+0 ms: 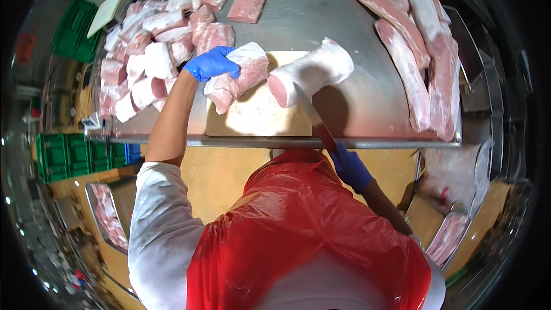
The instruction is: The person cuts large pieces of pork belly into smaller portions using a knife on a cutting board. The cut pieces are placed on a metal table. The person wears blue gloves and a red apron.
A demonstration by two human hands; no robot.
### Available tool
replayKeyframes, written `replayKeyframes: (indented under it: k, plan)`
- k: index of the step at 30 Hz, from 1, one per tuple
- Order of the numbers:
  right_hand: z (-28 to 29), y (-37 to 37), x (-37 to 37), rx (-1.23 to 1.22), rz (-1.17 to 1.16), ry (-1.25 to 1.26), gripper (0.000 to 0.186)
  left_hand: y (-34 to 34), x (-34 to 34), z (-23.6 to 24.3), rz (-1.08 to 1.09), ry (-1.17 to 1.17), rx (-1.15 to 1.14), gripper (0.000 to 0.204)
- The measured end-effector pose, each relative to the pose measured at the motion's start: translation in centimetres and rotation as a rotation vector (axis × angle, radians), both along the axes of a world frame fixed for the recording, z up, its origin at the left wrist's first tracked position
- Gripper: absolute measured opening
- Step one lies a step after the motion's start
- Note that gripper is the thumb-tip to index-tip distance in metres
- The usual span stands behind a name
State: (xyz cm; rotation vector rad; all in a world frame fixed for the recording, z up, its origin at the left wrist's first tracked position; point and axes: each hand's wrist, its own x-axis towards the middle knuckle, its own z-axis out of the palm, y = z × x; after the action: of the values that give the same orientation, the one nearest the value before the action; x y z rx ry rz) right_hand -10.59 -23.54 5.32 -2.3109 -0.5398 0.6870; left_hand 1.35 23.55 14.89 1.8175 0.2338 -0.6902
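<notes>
Gripping a meat chunk [245, 70] over the board [258, 124] at left: left hand [212, 65]. Right hand [351, 167], apart, closed round the knife [315, 117], near the longer piece [318, 69], right. Best: blade square, left hand clear.

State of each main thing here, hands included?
Left hand, gloved, gripping a meat piece.
Meat piece, held; whether lifted is unclear.
Right hand, gloved, closed around the knife.
Knife, unsheathed, tip at whitish chunk.
Whitish chunk, lying down, pink end exposed.
Meat pile, cut into short pieces.
Long strips, overlapping.
Cutting board, lying flat.
</notes>
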Motion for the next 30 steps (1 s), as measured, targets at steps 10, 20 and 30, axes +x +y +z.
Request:
replayKeyframes:
  k: [10,20,30]
  plan:
    - [-4.2,18.5,10.7,0.229,0.199,-0.177,0.020,-2.9,-1.9,3.9,0.055,-0.123,0.114,0.060]
    - [-6.4,5.5,7.5,0.277,-0.026,-0.106,0.022,16.9,-0.7,18.7,0.488,-0.613,0.702,0.049]
    - [-2.0,1.4,5.8,0.224,-0.452,0.167,0.008,-11.8,9.0,-11.0,-0.162,-0.453,0.878,0.085]
